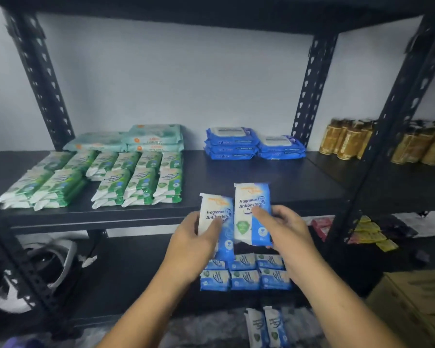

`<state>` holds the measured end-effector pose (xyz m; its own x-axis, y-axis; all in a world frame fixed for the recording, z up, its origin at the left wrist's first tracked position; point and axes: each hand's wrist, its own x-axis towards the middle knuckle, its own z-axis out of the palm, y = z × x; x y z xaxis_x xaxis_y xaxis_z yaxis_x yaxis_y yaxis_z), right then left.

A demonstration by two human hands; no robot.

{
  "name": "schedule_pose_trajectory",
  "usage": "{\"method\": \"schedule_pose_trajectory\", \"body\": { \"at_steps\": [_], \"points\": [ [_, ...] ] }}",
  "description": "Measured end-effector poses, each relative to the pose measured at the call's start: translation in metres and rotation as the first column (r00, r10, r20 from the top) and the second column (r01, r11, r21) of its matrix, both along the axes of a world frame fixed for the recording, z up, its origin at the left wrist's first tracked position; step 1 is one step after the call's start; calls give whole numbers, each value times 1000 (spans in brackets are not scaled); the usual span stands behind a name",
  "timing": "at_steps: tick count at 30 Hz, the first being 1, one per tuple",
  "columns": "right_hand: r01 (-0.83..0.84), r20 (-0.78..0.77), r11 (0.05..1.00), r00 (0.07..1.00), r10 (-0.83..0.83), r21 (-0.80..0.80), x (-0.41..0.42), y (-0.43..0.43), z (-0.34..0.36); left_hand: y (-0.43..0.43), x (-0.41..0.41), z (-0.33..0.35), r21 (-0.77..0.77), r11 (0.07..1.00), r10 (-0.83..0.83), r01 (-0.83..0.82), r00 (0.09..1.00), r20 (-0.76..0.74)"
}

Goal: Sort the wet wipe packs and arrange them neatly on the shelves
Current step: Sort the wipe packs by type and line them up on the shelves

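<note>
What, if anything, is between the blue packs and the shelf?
Nothing visible. The left hand and right hand hold two packs at the front of the shelf; the stretch behind, between green packs and blue stacks, is bare.

We see bare shelf board [236, 169] between the green packs [136, 182] at left and the front post [377, 156] at right; blue stacks [231, 144] close the back. Open height runs up to the upper shelf [211, 11].
</note>
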<state>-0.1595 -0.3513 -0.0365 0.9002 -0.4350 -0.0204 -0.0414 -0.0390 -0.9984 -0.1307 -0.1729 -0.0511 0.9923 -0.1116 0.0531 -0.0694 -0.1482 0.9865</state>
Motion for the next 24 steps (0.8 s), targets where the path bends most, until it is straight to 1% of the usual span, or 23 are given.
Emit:
{"method": "schedule_pose_trajectory", "body": {
  "at_steps": [3,6,9,12,15,19,22,24],
  "points": [
    [-2,-13,999,1000,1,-35,24,-9,25,-8,26,24,18,998,52,-53,997,65],
    [18,-19,999,1000,-19,-51,50,-17,37,-17,60,35,19,998,61,-62,996,61],
    [33,-50,994,998,-38,-107,73,-24,41,-27,89,38,89,992,83,-88,994,66],
    [43,-82,979,995,-60,-199,95,-28,40,-36,111,38,148,987,61,-67,997,50],
    [21,-103,958,993,-53,-287,115,-34,35,-44,132,32,217,974,62,-65,998,22],
    [-42,-166,934,986,-19,-355,137,-41,25,-50,152,23,309,949,61,-63,998,15],
    [-74,-194,921,981,-2,-383,147,-45,18,-53,159,21,420,905,50,-71,997,61],
    [-87,-208,911,978,2,-403,153,-47,11,-54,161,22,529,843,44,-95,993,107]
  ]
}}
